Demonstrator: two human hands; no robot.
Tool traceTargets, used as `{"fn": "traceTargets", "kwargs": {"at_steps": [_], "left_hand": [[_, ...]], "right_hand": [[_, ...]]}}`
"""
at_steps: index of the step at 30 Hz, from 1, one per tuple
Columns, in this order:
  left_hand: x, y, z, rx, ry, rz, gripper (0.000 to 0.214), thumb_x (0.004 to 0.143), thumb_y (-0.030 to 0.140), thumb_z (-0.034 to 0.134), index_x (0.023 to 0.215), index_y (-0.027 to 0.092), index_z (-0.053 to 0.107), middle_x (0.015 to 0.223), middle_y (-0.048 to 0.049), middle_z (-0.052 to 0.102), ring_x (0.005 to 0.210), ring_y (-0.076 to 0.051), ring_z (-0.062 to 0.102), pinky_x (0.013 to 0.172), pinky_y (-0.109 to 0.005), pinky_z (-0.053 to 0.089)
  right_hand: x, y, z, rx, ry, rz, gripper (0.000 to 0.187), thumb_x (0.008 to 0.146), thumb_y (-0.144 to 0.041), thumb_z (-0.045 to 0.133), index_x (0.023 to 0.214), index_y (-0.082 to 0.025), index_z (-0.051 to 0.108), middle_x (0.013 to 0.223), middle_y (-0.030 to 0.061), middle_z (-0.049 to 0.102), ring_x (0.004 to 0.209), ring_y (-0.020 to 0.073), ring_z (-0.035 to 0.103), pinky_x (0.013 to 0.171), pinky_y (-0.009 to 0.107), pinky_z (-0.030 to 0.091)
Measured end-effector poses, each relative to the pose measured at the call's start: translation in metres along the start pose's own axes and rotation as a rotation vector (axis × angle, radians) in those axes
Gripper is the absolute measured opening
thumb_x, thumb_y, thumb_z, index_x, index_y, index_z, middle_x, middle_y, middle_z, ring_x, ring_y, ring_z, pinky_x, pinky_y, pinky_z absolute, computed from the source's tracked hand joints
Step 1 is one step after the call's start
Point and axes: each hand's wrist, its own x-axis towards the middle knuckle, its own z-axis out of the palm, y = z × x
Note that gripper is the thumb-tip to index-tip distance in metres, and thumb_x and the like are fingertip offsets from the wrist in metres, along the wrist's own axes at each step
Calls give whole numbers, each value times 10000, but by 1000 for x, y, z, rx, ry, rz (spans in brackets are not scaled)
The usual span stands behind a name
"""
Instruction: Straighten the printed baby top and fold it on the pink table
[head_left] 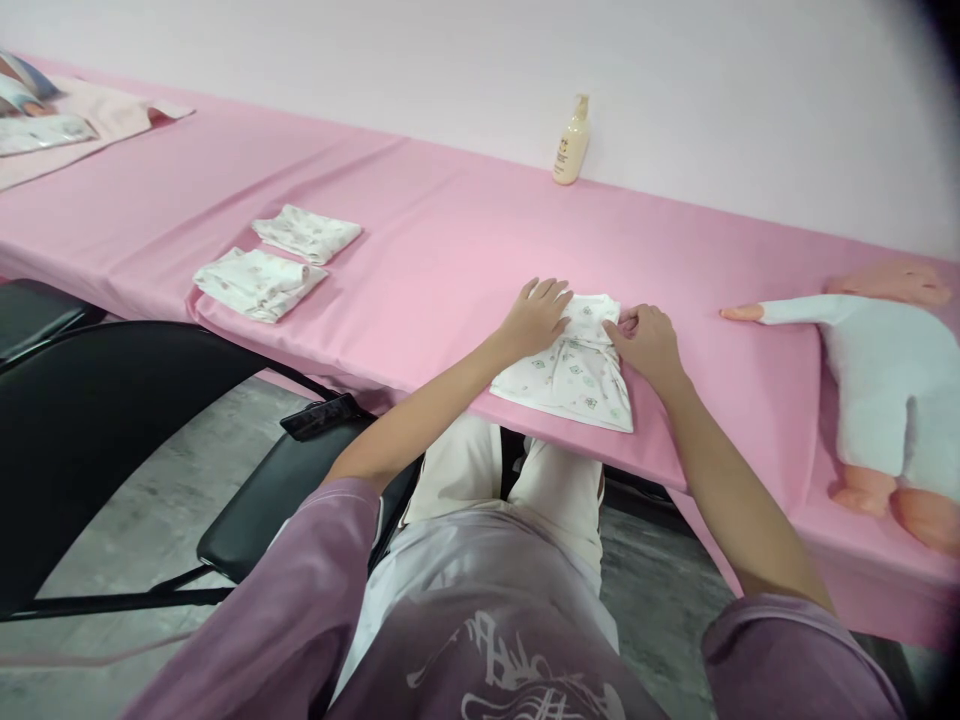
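Note:
A white baby shirt [574,375] with small green prints lies on the pink-covered table in front of me, its sides drawn in toward the top and its hem wide near the table's edge. My left hand [536,318] rests on its upper left side, fingers stretched out and spread. At the upper right side, my right hand [645,340] has its fingers curled and its thumb on the cloth, gripping the shirt's edge. Some of that edge is hidden under the fingers.
Two folded printed cloths [259,282] lie to the left. A cream pump bottle [572,145] stands by the wall. A baby doll [877,370] in white clothes lies at the right. Black folding chairs [112,420] stand at the left; a phone [321,416] rests on one seat.

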Motion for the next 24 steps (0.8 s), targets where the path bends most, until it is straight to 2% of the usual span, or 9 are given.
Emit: {"fn": "traceTargets", "kwargs": {"at_steps": [3,5,8,12,15,18,21,24], "left_hand": [[-3,27,-14,-59,112,85,370,1177,272,472,1420,125,710,1520,-214,700,1409,-361,640,1225,-570,454],[-9,47,-22,-94,137,180,352,1201,289,443,1338,135,727,1409,-204,738,1297,-348,680,1109,-526,508],[-24,71,-27,-116,128,318,336,1210,297,448,1313,139,727,1344,-203,749,1260,-348,688,1027,-489,521],[-41,80,-21,-112,58,376,309,1210,294,473,1301,138,723,1284,-185,766,1235,-336,694,989,-475,515],[-48,77,-16,-121,3,378,313,1212,287,458,1309,146,721,1301,-164,771,1240,-329,690,1027,-487,511],[-51,76,-14,-178,-68,391,347,1220,317,439,1352,166,722,1384,-154,759,1337,-327,667,1138,-488,501],[-55,78,-13,-288,-144,393,377,1218,357,451,1444,195,706,1504,-139,720,1462,-314,620,1248,-497,476],[-59,80,-12,-383,-159,363,421,1219,406,459,1527,209,670,1590,-140,675,1543,-303,579,1318,-507,446]], "right_hand": [[2,-3,0,68,-45,54,326,885,-540,740,906,-258,577,916,97,703,908,294,619,971,496,546],[3,-7,-2,47,-40,41,296,884,-509,722,873,-264,555,907,92,697,903,286,606,947,473,536],[3,-15,-6,-17,-23,-11,251,901,-462,687,881,-267,530,924,94,705,929,295,610,969,477,512],[1,-21,-7,-45,-7,8,259,887,-437,707,947,-264,524,924,91,716,932,313,631,977,494,508],[1,-21,-4,-66,13,-6,248,903,-433,696,970,-260,531,913,86,711,950,322,644,993,504,517],[0,-22,-3,-130,21,-33,195,947,-420,662,958,-255,559,936,109,705,982,340,643,995,518,527],[-2,-31,-6,-229,43,-50,163,993,-400,625,977,-238,625,1054,169,702,1055,383,627,1002,558,530],[-5,-45,-12,-283,53,-97,205,1045,-387,575,1054,-215,687,1155,207,686,1113,408,616,1026,591,529]]}}
